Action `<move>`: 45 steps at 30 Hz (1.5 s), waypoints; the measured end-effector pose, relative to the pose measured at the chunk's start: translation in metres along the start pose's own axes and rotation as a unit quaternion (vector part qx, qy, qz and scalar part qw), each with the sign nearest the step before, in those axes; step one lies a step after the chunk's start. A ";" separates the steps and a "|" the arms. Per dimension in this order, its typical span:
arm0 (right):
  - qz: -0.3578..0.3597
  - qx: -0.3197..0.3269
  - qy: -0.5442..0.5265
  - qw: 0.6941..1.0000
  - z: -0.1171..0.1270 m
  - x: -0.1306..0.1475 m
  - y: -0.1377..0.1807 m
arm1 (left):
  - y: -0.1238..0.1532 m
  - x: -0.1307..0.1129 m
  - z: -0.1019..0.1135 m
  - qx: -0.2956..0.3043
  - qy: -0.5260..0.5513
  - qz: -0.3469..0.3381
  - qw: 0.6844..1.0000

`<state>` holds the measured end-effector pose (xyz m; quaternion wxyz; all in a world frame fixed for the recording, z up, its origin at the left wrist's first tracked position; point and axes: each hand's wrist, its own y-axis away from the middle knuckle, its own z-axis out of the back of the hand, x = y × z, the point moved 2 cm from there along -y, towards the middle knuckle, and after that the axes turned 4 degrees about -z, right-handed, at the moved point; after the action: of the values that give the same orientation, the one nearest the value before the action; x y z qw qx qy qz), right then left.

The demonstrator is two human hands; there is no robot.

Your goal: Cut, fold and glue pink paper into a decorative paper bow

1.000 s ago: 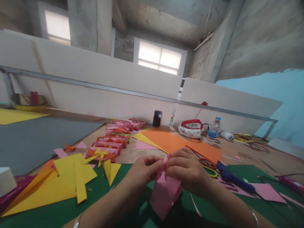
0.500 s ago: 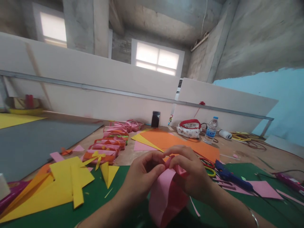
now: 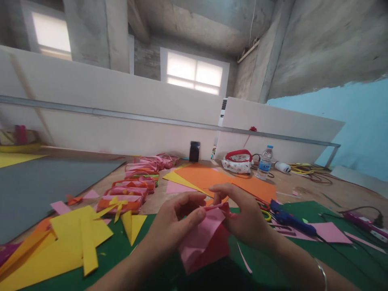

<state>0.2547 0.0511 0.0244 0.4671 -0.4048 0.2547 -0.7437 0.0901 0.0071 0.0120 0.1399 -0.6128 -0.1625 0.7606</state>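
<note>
A folded pink paper bag (image 3: 201, 242) hangs between my two hands over the green cutting mat (image 3: 260, 262). My left hand (image 3: 178, 220) pinches its upper left edge between thumb and fingers. At the upper right corner, my right hand (image 3: 242, 210) grips the paper, with the index finger raised and bent over the top. The side turned toward the right looks darker pink and shaded. Part of the top edge is hidden behind my fingers.
Yellow paper pieces (image 3: 69, 238) lie at the left, near a row of finished pink paper bags (image 3: 133, 190). Orange sheets (image 3: 197, 178) lie ahead. To the right are a blue glue gun (image 3: 291, 220), scissors (image 3: 266, 214), a water bottle (image 3: 264, 163) and a pouch (image 3: 238, 162). A phone (image 3: 194, 151) stands behind.
The pink paper bag has tilted and shifted left and up, its top edge now flatter. My right fingers have moved from over the top to its right corner. The view has turned slightly right.
</note>
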 end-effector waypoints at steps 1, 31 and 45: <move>-0.005 -0.005 -0.004 1.000 0.001 -0.001 0.000 | -0.001 0.001 0.002 0.026 -0.005 0.006 1.000; -0.061 0.057 0.037 0.996 0.003 0.004 -0.002 | -0.006 0.005 0.000 0.002 -0.105 -0.023 0.994; 0.047 0.052 0.161 0.985 -0.004 0.007 0.002 | 0.000 0.002 -0.002 -0.027 -0.216 -0.120 0.969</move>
<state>0.2509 0.0443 0.0237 0.4746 -0.2429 0.3063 -0.7886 0.0913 0.0082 0.0104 0.1754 -0.4139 -0.2815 0.8478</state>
